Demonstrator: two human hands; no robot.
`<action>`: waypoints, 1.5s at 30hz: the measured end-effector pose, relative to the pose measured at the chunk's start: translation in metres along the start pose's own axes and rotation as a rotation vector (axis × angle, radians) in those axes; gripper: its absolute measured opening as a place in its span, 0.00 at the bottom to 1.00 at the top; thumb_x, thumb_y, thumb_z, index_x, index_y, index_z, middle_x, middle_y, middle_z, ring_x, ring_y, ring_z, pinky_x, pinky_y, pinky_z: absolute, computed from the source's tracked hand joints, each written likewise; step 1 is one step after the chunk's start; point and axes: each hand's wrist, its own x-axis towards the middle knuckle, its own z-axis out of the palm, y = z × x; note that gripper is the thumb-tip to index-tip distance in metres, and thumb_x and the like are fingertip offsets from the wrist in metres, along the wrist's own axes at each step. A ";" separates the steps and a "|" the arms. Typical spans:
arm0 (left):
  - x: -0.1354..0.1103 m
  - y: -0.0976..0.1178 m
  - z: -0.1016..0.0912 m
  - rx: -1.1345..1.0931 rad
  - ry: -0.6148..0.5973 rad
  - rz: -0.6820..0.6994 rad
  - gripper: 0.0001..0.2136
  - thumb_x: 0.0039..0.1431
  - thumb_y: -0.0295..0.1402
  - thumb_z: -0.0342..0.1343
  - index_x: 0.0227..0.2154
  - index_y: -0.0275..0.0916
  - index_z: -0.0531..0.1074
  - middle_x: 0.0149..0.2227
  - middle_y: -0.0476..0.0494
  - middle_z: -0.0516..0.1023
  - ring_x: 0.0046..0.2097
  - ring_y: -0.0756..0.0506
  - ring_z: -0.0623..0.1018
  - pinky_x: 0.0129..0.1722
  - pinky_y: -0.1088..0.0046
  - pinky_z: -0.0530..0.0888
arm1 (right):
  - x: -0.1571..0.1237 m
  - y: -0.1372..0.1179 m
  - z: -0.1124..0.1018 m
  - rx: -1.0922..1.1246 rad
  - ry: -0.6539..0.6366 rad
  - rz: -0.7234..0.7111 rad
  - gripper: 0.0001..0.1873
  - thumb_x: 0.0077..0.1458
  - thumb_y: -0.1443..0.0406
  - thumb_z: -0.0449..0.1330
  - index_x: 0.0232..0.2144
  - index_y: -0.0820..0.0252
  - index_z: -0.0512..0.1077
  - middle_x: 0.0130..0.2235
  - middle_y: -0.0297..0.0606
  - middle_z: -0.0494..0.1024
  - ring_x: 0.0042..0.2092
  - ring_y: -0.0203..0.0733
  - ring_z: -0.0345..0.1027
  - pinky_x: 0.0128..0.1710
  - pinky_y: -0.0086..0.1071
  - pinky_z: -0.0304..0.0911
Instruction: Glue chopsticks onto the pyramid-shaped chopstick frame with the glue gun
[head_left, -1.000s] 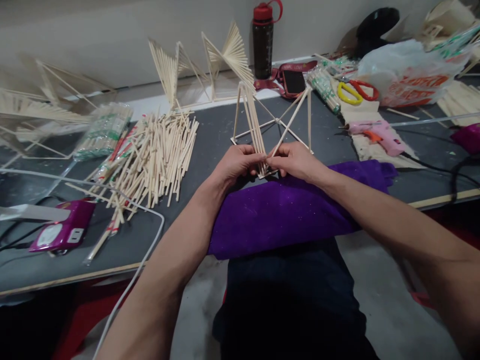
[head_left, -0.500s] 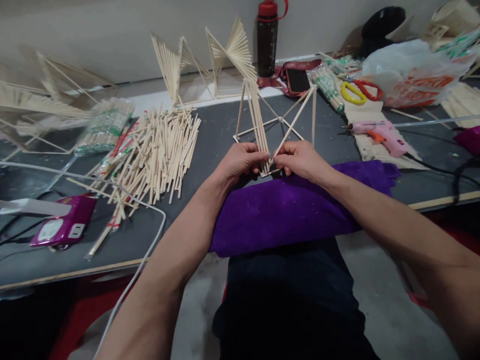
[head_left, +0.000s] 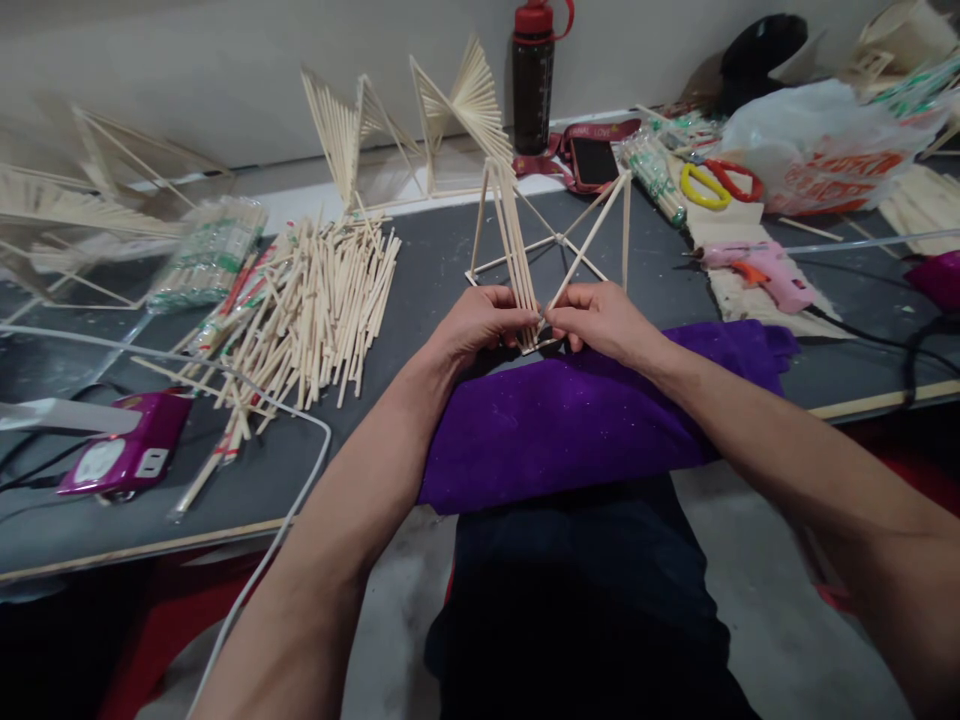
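A frame of thin wooden sticks (head_left: 514,240) stands on the dark table in front of me, with a fan of several sticks sloping down on its near side. My left hand (head_left: 487,318) is closed on the lower ends of that fan, thumb across the sticks. Close beside it, my right hand (head_left: 592,318) pinches near the bottom of a slanting stick (head_left: 581,250) of the same frame. The fingertips of both hands almost meet at the frame's near corner, and the fingers partly hide what they hold there. Under my forearms lies a folded purple cloth (head_left: 562,430).
Loose sticks (head_left: 322,310) lie heaped at left beside a wrapped bundle (head_left: 206,250). A pink glue gun (head_left: 765,272), scissors (head_left: 705,187) and a plastic bag (head_left: 825,150) are at right. A bottle (head_left: 532,90) and phone (head_left: 594,163) stand behind. A white cable (head_left: 300,490) crosses the left edge.
The hands stay at the frame's near corner, with only a slight shift of the fingers. The rest of the view has barely moved.
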 end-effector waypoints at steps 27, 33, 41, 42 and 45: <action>0.000 0.001 0.004 -0.012 0.029 -0.002 0.03 0.48 0.26 0.64 0.27 0.32 0.77 0.20 0.45 0.74 0.17 0.54 0.68 0.17 0.75 0.52 | 0.000 0.002 -0.001 -0.029 -0.011 -0.021 0.10 0.54 0.62 0.60 0.29 0.64 0.75 0.26 0.36 0.75 0.22 0.32 0.64 0.23 0.28 0.58; 0.000 0.001 0.004 -0.017 0.027 -0.006 0.03 0.48 0.25 0.64 0.27 0.33 0.77 0.20 0.46 0.74 0.17 0.54 0.68 0.17 0.75 0.52 | 0.000 0.001 -0.001 -0.033 -0.015 -0.032 0.11 0.54 0.61 0.59 0.29 0.64 0.75 0.26 0.36 0.75 0.22 0.32 0.65 0.23 0.29 0.58; 0.000 -0.001 0.002 0.001 0.016 0.000 0.05 0.47 0.28 0.64 0.29 0.33 0.78 0.21 0.46 0.75 0.18 0.55 0.68 0.17 0.75 0.52 | 0.001 0.002 -0.001 -0.030 -0.022 -0.030 0.11 0.54 0.61 0.59 0.30 0.64 0.75 0.26 0.36 0.75 0.22 0.32 0.65 0.24 0.29 0.59; 0.000 -0.001 0.002 0.004 0.014 0.000 0.05 0.47 0.28 0.64 0.29 0.33 0.78 0.21 0.45 0.75 0.18 0.55 0.68 0.17 0.75 0.52 | 0.000 0.002 -0.001 -0.033 -0.019 -0.028 0.11 0.54 0.61 0.59 0.30 0.64 0.75 0.26 0.36 0.75 0.22 0.32 0.64 0.23 0.29 0.58; -0.001 -0.001 0.002 0.011 0.016 -0.007 0.06 0.46 0.29 0.65 0.29 0.33 0.78 0.22 0.45 0.75 0.19 0.55 0.68 0.18 0.75 0.52 | -0.001 0.001 -0.001 -0.042 -0.011 -0.028 0.11 0.54 0.61 0.59 0.28 0.64 0.74 0.26 0.36 0.75 0.22 0.32 0.64 0.24 0.29 0.58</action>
